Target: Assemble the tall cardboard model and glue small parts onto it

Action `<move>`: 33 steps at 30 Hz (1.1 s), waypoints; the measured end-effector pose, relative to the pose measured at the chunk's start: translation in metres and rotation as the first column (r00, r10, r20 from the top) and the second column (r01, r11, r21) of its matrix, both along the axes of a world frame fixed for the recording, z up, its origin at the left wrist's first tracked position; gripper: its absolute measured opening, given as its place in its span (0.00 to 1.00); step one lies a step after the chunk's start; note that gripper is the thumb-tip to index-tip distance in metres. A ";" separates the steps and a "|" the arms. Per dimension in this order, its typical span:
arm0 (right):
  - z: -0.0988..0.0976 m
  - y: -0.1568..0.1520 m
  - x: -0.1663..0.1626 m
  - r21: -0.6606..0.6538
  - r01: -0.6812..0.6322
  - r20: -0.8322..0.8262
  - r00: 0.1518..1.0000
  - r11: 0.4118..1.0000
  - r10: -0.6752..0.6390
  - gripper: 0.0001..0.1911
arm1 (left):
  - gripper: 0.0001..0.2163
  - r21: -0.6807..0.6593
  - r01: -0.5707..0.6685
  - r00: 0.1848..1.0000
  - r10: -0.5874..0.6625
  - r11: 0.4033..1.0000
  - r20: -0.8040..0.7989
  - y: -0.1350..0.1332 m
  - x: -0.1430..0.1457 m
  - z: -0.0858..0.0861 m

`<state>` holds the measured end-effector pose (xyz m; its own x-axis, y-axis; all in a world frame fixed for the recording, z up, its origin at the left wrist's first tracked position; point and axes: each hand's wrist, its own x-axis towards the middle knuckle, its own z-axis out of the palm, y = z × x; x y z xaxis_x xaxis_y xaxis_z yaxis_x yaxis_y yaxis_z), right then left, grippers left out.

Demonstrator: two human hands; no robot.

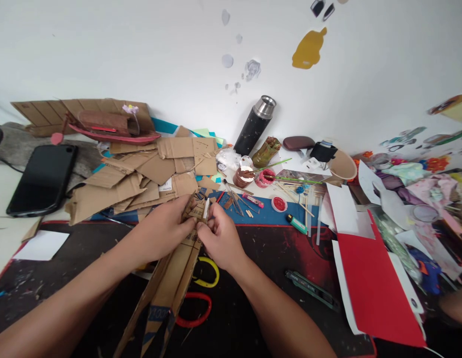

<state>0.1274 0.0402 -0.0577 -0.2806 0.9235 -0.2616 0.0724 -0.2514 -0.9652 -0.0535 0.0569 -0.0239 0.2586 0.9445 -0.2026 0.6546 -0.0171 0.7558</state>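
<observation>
My left hand (164, 226) and my right hand (220, 237) meet at the middle of the table, both pinched on a small brown cardboard piece (197, 210). It sits at the far end of a long folded cardboard strip (167, 291) that runs toward me between my forearms. The fingers of both hands are curled around the piece, the left from the left side, the right from below and the right. Scissors with yellow and red handles (204, 286) lie on the black mat under the strip.
A heap of cardboard scraps (141, 174) lies behind my hands. A black phone (42, 179) rests at the left, a black flask (255, 127) leans at the back wall. Paint pots (266, 177), sticks, a green lighter (296, 223), a utility knife (313, 289) and a red folder (376, 286) fill the right.
</observation>
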 end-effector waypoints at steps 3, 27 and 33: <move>-0.001 0.000 0.000 0.005 -0.002 0.002 1.000 1.000 0.002 0.10 | 0.10 -0.001 0.002 1.000 -0.002 1.000 0.005 0.000 0.000 0.000; -0.003 -0.001 0.000 0.004 0.010 0.022 1.000 1.000 -0.010 0.10 | 0.12 -0.002 0.001 1.000 -0.001 1.000 -0.008 0.000 0.000 -0.001; -0.003 0.000 0.000 -0.012 0.012 0.022 1.000 1.000 -0.012 0.09 | 0.10 0.017 0.007 1.000 -0.007 1.000 -0.007 0.000 -0.001 -0.003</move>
<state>0.1272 0.0398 -0.0608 -0.2636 0.9236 -0.2785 0.0902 -0.2638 -0.9603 -0.0540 0.0569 -0.0272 0.2636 0.9460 -0.1887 0.6593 -0.0339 0.7511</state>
